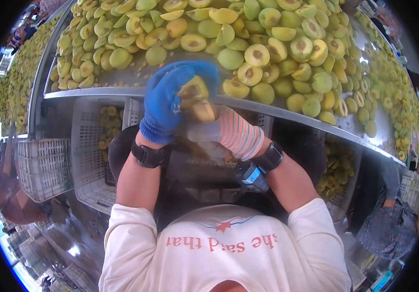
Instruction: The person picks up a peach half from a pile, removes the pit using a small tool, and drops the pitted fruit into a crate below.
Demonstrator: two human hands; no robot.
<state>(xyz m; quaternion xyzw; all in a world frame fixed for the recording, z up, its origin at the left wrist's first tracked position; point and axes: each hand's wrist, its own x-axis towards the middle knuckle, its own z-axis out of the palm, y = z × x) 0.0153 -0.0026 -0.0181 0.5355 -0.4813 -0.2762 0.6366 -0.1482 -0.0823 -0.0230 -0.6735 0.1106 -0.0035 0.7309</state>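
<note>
My left hand [176, 95], in a blue knitted glove, is wrapped round a yellow-green fruit [194, 90] just off the table's near edge. My right hand [229, 130], in a striped orange and grey glove, is closed close beside it. A blurred tan piece [203, 111] shows between the hands; whether it is fruit or a tool I cannot make out. Halved green and yellow fruits [256, 55], some with brown pits showing, cover the metal table [136, 92] beyond both hands.
White plastic crates [92, 160] holding fruit pieces stand under the table edge at left and right. Another crate [44, 168] is at the far left. Other people are at both sides, one in a patterned garment [387, 226] at the right.
</note>
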